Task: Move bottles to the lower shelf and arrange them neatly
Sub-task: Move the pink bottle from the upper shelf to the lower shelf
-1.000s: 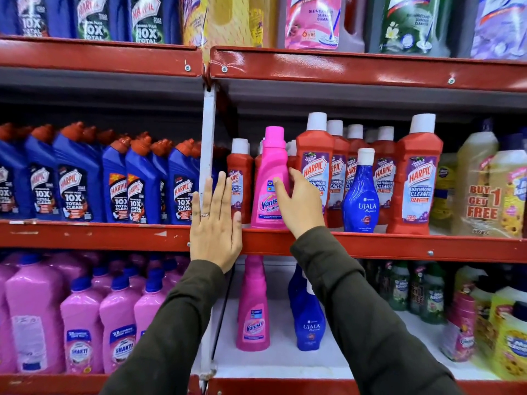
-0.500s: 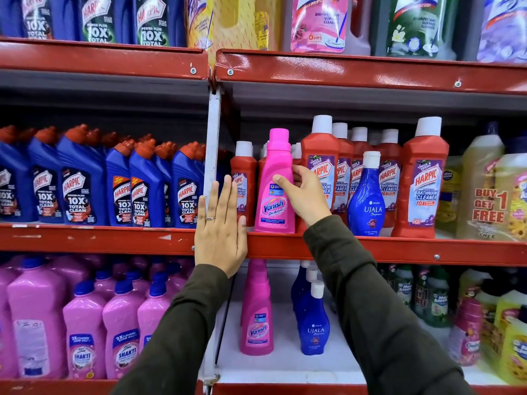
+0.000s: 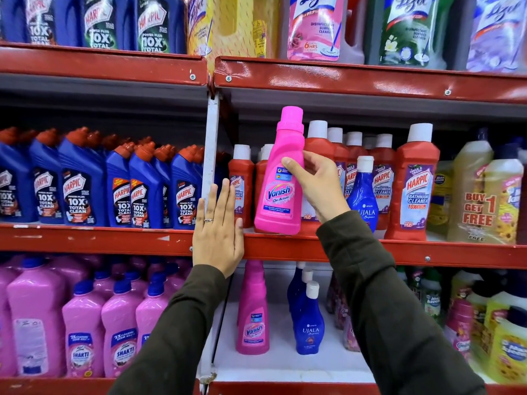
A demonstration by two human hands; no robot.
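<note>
My right hand (image 3: 315,182) grips a pink Vanish bottle (image 3: 281,192) by its upper body, lifted and tilted slightly over the front edge of the red middle shelf (image 3: 356,252). My left hand (image 3: 218,232) lies flat against that shelf's front edge and the white upright post (image 3: 210,155), fingers together and pointing up. A blue Ujala bottle (image 3: 362,195) stands on the middle shelf just right of my right hand. On the white lower shelf (image 3: 285,363) stand another pink Vanish bottle (image 3: 253,315) and blue Ujala bottles (image 3: 306,323).
Red Harpic bathroom cleaner bottles (image 3: 413,183) fill the middle shelf behind the Vanish bottle. Blue Harpic bottles (image 3: 77,186) crowd the left bay, pink Shakti bottles (image 3: 82,337) sit below them. Yellow bottles (image 3: 479,195) stand far right. Lizol refills (image 3: 316,27) line the top shelf.
My right hand has closed on the pink Vanish bottle and raised it off the middle shelf, toward me. My left hand has stayed on the shelf edge.
</note>
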